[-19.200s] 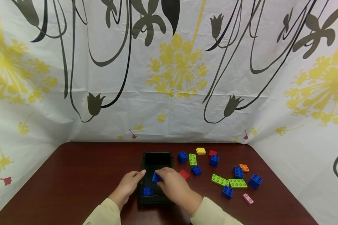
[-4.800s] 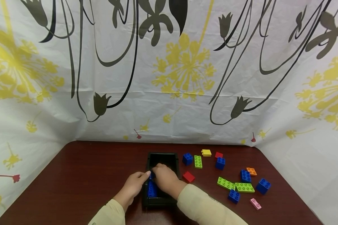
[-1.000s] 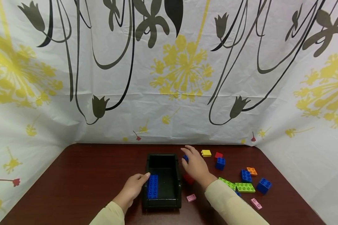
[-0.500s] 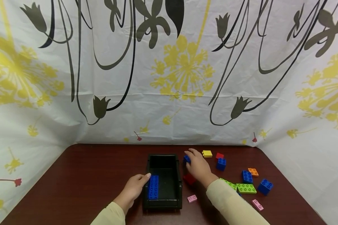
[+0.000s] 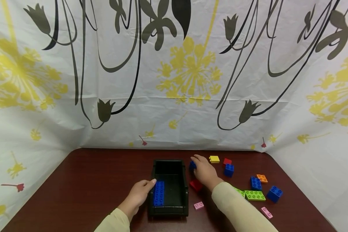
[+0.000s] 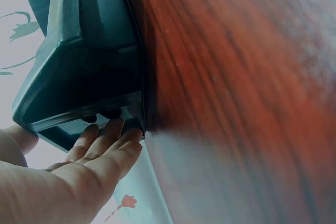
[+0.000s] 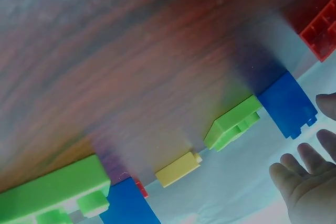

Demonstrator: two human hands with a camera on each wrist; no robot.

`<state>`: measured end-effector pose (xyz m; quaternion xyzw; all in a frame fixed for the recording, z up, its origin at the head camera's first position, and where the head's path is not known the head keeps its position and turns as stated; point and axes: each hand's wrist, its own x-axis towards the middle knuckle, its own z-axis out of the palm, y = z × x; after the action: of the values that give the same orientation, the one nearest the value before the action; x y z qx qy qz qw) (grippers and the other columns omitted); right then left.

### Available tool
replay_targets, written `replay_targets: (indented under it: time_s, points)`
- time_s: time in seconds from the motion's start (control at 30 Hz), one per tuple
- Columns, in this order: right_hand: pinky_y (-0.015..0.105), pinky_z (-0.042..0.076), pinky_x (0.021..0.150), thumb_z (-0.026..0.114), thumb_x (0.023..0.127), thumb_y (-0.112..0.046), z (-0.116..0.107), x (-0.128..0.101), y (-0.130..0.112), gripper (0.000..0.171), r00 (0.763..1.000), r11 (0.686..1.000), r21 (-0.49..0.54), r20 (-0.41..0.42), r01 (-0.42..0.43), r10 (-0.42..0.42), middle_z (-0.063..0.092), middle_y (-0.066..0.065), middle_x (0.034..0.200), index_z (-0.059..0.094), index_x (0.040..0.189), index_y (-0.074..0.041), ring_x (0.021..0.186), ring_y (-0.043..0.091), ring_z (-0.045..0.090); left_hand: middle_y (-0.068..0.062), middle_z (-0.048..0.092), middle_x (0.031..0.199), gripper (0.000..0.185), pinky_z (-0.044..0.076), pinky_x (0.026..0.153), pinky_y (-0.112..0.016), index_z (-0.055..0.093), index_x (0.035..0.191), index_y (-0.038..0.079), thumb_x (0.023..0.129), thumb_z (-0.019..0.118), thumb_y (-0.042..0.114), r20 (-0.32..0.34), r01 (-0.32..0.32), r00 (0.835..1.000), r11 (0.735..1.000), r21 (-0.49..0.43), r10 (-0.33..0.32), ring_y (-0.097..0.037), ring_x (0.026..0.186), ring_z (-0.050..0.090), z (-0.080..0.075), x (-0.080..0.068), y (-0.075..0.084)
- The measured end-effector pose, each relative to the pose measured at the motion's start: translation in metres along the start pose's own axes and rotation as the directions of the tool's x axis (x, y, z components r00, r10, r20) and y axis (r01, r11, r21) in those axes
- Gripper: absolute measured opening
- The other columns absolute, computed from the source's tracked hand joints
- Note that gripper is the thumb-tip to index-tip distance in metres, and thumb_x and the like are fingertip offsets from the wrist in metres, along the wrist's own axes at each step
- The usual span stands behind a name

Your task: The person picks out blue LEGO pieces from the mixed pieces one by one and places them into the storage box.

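Observation:
A black plastic bin (image 5: 168, 211) stands on the table. My left hand (image 5: 137, 195) grips its left wall, thumb over the rim and fingers against the outside, as the left wrist view shows. Along the inside of that wall runs a row of studded blue bricks (image 5: 159, 193). My right hand (image 5: 204, 170) is just right of the bin's far part, fingers spread beside a blue brick (image 5: 192, 165). In the right wrist view the fingers (image 7: 310, 158) are apart from this blue brick (image 7: 289, 106), and nothing is between them.
A red brick (image 5: 196, 185) and a pink brick (image 5: 198, 205) lie right of the bin. Farther right are yellow (image 5: 214, 159), orange (image 5: 262, 178), lime green (image 5: 255, 195) and more blue bricks (image 5: 275, 194). The right sleeve (image 5: 240, 204) covers part of the table.
Since the oldest frame, the blue row in the bin has grown and a pink brick has appeared beside it. My right hand has left the bin for the far blue brick; lately it has barely moved.

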<state>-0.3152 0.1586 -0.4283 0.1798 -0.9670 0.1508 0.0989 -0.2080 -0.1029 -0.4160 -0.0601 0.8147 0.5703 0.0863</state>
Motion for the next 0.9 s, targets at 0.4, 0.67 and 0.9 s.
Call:
replay_targets:
  time_s: [0.4, 0.67, 0.9]
  points:
    - [0.048, 0.048, 0.096, 0.063, 0.089, -0.003, 0.0048, 0.0065, 0.0035, 0.047, 0.999, 0.999, -0.036, 0.052, -0.005, 0.007, 0.047, 0.016, 0.142, 0.054, 0.135, -0.004, 0.132, 0.034, 0.043, -0.029, 0.052, 0.129, 0.063, 0.046, 0.091, -0.059, 0.054, 0.127, -0.008, 0.099, 0.049, 0.049, 0.001, 0.0, 1.0, 1.0, 0.003, 0.0, -0.047, 0.116, 0.051, 0.0006, -0.0015, 0.0015]
    - [0.048, 0.047, 0.097, 0.063, 0.09, -0.003, 0.0076, 0.0069, 0.0057, 0.044, 0.998, 0.997, -0.075, 0.06, 0.012, -0.008, 0.051, 0.017, 0.139, 0.055, 0.134, -0.002, 0.13, 0.034, 0.047, -0.028, 0.053, 0.129, 0.062, 0.046, 0.091, -0.058, 0.055, 0.126, -0.008, 0.099, 0.049, 0.048, -0.003, -0.007, 1.0, 1.0, 0.0, 0.007, -0.046, 0.115, 0.052, 0.0011, -0.0008, 0.0003]
    - [0.05, 0.047, 0.096, 0.064, 0.09, -0.003, 0.0065, 0.0067, 0.0054, 0.044, 0.998, 0.997, -0.073, 0.07, 0.013, -0.008, 0.052, 0.018, 0.136, 0.056, 0.133, -0.002, 0.127, 0.035, 0.048, -0.028, 0.053, 0.129, 0.069, 0.046, 0.091, -0.058, 0.055, 0.126, -0.008, 0.096, 0.049, 0.054, -0.002, -0.002, 1.0, 1.0, -0.004, 0.002, -0.046, 0.115, 0.052, 0.0014, 0.001, -0.002]
